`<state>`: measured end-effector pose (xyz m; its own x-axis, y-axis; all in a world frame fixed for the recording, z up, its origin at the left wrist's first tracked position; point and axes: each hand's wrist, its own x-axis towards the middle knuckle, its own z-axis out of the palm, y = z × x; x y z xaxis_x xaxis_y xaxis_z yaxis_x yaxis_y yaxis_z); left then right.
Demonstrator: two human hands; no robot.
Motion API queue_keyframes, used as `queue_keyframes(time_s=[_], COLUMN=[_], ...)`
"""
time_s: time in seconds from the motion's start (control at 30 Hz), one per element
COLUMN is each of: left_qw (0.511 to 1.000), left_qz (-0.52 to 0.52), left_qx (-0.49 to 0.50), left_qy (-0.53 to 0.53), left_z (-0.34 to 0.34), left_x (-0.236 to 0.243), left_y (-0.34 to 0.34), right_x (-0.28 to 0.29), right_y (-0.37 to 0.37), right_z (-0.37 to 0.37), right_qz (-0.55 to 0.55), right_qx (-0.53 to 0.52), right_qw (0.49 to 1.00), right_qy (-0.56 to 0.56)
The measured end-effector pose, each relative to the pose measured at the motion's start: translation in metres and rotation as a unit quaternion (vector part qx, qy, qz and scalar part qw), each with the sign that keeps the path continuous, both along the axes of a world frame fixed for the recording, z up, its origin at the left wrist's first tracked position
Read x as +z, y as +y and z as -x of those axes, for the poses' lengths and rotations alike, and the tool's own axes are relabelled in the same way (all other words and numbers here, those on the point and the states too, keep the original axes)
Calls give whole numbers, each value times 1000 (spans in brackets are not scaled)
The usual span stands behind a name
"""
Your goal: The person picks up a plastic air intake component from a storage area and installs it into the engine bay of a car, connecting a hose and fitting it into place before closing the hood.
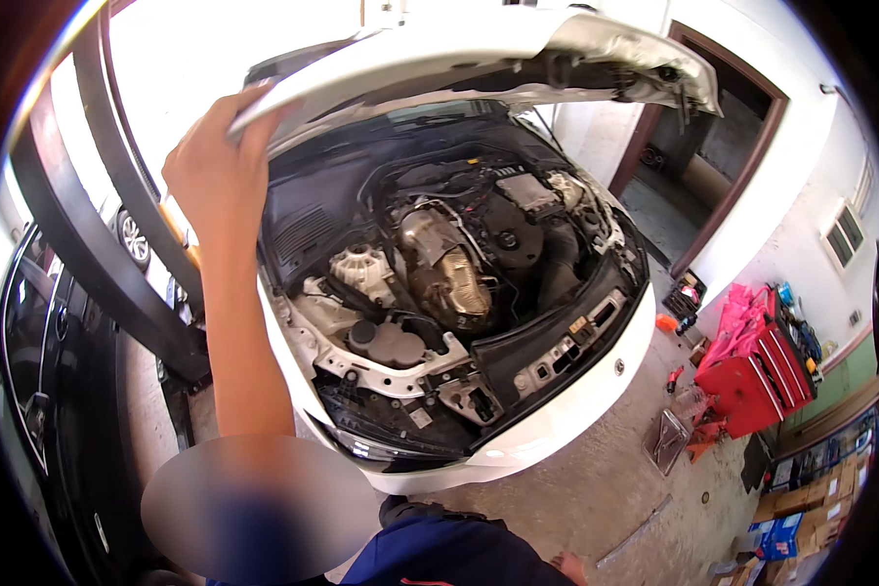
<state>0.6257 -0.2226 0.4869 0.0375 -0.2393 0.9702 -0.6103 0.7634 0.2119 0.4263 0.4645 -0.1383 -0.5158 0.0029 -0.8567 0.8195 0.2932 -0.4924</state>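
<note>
My left hand (217, 161) is raised at the upper left, its fingers closed over the side edge of a white car's open hood (479, 49). My forearm runs up to it from the lower left, where a blurred patch hides the upper arm. Below the hood lies the open engine bay (439, 273), with a metal heat shield (454, 278) in the middle, a dark fluid reservoir (391, 342) at the front left and the white front bumper (566, 410). My right hand is not in view.
A black car (39, 391) stands close on the left behind a dark slanted post (98, 254). A red tool cart (757, 376) with pink cloth stands on the right. Cardboard boxes (801, 513) and small loose items lie on the concrete floor, and a doorway (693, 166) opens behind.
</note>
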Motion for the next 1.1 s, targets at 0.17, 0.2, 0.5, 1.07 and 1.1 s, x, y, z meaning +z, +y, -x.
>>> queue_keyframes(time_s=[0.17, 0.2, 0.5, 1.07, 1.1], left_qw=[1000, 1000, 1000, 990, 972], left_qz=[15, 15, 19, 29, 97], left_qx=[5, 10, 14, 134, 193], left_qy=[2, -13, -6, -32, -88], left_z=[-3, -8, 1, -55, -73], left_x=[-41, -45, -64, -87, -88], left_y=[20, 24, 28, -65, -88], right_x=[-10, -5, -52, 19, 19], right_y=[-8, -18, 62, 47, 55], right_z=[-11, -22, -74, -64, -66], right_qz=[-16, -30, -94, -82, -79], right_qx=[41, 55, 46, -29, -37], right_qw=[998, 998, 994, 996, 996], right_qy=[37, 31, -42, 6, 5])
